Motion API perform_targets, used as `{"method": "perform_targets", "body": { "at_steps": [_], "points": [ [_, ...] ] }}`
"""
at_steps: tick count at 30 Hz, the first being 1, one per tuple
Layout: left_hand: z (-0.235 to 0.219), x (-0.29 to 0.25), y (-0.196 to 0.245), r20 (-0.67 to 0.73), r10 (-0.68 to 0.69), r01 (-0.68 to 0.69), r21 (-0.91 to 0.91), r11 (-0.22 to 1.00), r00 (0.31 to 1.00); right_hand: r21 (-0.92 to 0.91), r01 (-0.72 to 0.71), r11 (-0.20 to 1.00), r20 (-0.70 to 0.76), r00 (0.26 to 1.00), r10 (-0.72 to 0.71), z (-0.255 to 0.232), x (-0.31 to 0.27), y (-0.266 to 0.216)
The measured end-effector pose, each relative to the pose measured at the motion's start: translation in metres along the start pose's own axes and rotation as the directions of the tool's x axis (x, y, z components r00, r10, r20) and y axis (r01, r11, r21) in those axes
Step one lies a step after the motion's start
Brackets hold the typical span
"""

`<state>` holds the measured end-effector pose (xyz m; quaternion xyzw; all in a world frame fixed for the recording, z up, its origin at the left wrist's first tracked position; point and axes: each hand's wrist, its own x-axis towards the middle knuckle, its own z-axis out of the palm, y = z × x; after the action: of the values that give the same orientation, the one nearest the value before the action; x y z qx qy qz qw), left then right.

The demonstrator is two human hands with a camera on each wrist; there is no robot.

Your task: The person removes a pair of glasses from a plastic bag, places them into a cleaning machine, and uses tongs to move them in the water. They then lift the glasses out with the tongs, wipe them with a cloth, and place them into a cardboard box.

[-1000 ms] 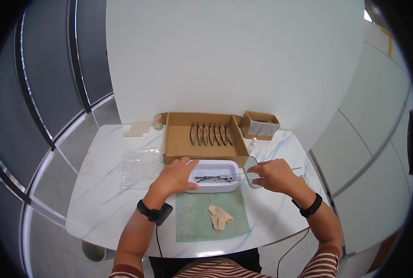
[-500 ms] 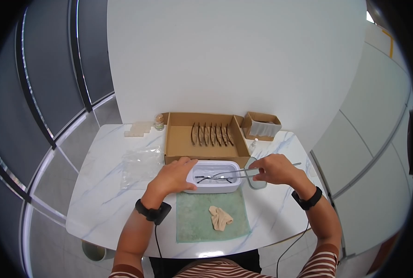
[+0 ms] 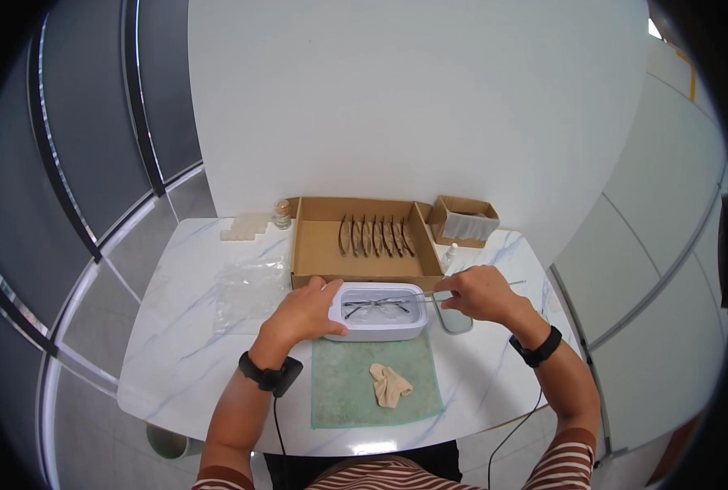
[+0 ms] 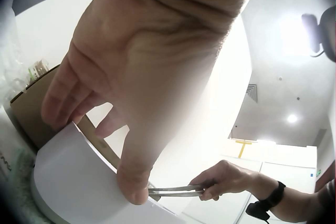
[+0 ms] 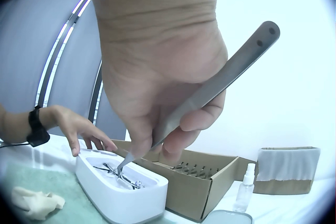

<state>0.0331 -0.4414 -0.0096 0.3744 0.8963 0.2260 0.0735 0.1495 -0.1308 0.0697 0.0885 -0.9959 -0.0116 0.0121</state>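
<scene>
My left hand (image 3: pixel 303 314) holds the left end of a white oval ultrasonic cleaner (image 3: pixel 380 333), thumb on the near wall and fingers round the far side. A pair of glasses (image 3: pixel 376 308) with thin dark temples lies in its basin. My right hand (image 3: pixel 482 294) pinches long metal tweezers (image 5: pixel 231 71) between thumb and fingers. In the right wrist view the tweezers slant down into the basin, their tips right at the glasses. From the left wrist view, both tweezer arms show with a narrow gap between them.
Behind the cleaner is a cardboard tray (image 3: pixel 319 253) with several dark curved pieces in a row. A grey-rimmed lid (image 3: pixel 455 322) and a spray bottle (image 5: pixel 244 192) stand at the right. A beige cloth (image 3: pixel 390 385) lies on a green mat (image 3: pixel 339 400) in front.
My right hand has shifted slightly away from me with the tweezers. Inside the basin the glasses have turned, and their frame outline shows more clearly. My left hand has stayed on the cleaner.
</scene>
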Motion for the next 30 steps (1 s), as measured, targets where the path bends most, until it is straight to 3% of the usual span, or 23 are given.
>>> {"method": "perform_targets", "body": {
  "at_steps": [16,30],
  "points": [
    [0.001,0.0,-0.005,-0.001,0.038,-0.038,0.014,0.999,0.999,-0.012,-0.01,1.0,0.008,1.0,0.01,0.001,-0.001,-0.008],
    [0.001,0.001,-0.004,0.008,0.018,-0.019,0.038,0.999,1.0,0.066,-0.02,0.998,0.228,0.974,0.004,-0.035,-0.011,-0.008]
  ]
}}
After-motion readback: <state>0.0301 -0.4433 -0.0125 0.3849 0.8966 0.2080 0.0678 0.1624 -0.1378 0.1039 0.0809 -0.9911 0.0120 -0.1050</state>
